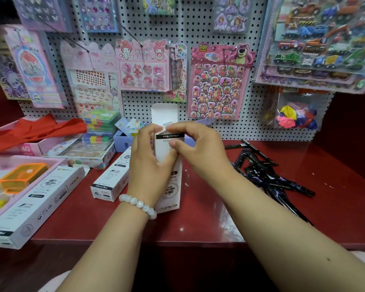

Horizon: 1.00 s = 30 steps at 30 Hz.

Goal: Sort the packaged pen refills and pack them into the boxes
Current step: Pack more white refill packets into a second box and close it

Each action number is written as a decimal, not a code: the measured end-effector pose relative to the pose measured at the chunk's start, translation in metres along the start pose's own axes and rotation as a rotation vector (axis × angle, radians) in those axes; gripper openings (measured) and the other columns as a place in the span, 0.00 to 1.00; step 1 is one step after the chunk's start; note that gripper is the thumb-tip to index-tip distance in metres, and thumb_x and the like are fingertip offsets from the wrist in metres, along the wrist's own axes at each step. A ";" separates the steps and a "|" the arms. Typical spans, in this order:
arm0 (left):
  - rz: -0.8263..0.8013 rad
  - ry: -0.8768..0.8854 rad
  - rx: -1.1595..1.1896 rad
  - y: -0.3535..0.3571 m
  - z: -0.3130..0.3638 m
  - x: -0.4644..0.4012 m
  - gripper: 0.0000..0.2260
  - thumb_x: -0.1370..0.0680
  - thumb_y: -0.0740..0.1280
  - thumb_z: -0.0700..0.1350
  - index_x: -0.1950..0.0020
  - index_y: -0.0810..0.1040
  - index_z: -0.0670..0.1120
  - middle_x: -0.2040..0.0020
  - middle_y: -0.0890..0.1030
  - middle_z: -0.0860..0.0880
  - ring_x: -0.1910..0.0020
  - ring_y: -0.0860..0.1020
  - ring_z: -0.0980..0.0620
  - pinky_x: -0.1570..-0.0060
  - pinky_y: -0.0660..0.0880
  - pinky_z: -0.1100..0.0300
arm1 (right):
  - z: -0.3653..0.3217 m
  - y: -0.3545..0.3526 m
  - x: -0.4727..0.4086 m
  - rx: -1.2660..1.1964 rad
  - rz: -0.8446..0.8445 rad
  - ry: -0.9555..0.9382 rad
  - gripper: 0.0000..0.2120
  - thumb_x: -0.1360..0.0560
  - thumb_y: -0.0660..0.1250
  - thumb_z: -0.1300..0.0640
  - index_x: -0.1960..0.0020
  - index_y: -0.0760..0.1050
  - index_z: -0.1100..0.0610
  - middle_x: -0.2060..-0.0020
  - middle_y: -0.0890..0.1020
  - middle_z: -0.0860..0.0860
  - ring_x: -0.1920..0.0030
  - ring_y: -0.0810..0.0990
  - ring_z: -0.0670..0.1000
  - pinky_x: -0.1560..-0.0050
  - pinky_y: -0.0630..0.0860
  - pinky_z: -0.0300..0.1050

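A white refill box [170, 186] stands tilted at the middle of the red counter [198, 226], its top flap raised. My left hand [148, 157] grips the box's upper body from the left. My right hand [196, 146] pinches the box's top end flap with fingertips. A pile of black packaged pen refills [268, 175] lies loose on the counter to the right of my right arm. Two more white boxes lie flat: one [112, 178] just left of my hands, a longer one [36, 203] at the near left edge.
A pegboard [198, 28] hung with sticker sheets rises behind the counter. Pink trays [13, 163] with an orange case, red cloth and stacked eraser packs [101, 125] crowd the left. A bag of balloons [297, 116] hangs at right.
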<state>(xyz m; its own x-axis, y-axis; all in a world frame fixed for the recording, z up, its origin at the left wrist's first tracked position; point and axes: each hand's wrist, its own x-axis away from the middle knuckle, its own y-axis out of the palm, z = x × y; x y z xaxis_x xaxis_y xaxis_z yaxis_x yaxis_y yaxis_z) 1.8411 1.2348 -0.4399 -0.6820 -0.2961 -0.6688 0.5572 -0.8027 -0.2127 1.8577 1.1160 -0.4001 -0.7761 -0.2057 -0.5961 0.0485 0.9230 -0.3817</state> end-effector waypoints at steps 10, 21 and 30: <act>-0.057 0.044 -0.010 -0.005 -0.013 -0.004 0.14 0.28 0.67 0.57 0.46 0.66 0.59 0.45 0.74 0.52 0.48 0.77 0.49 0.52 0.77 0.46 | 0.004 0.000 -0.034 -0.291 0.004 0.281 0.16 0.21 0.57 0.46 0.43 0.77 0.53 0.63 0.74 0.48 0.70 0.71 0.42 0.64 0.71 0.39; -0.043 0.024 0.037 -0.008 -0.008 -0.003 0.24 0.28 0.68 0.53 0.36 0.61 0.50 0.44 0.73 0.51 0.48 0.76 0.55 0.49 0.76 0.51 | 0.019 -0.001 -0.023 -0.351 -0.037 0.020 0.06 0.27 0.68 0.59 0.59 0.75 0.49 0.60 0.78 0.46 0.60 0.72 0.47 0.58 0.72 0.38; -0.139 0.082 0.082 -0.012 -0.011 -0.009 0.06 0.24 0.58 0.60 0.48 0.70 0.67 0.57 0.74 0.52 0.62 0.73 0.56 0.61 0.68 0.63 | 0.023 -0.017 -0.027 -0.383 -0.206 -0.043 0.04 0.29 0.65 0.62 0.57 0.77 0.55 0.56 0.79 0.53 0.56 0.75 0.53 0.59 0.74 0.41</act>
<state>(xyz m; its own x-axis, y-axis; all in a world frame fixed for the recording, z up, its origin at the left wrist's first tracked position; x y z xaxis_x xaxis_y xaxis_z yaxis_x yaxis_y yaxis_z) 1.8458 1.2524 -0.4396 -0.7072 -0.1388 -0.6933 0.4173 -0.8735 -0.2507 1.8924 1.0984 -0.3943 -0.7182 -0.4042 -0.5665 -0.3475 0.9136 -0.2113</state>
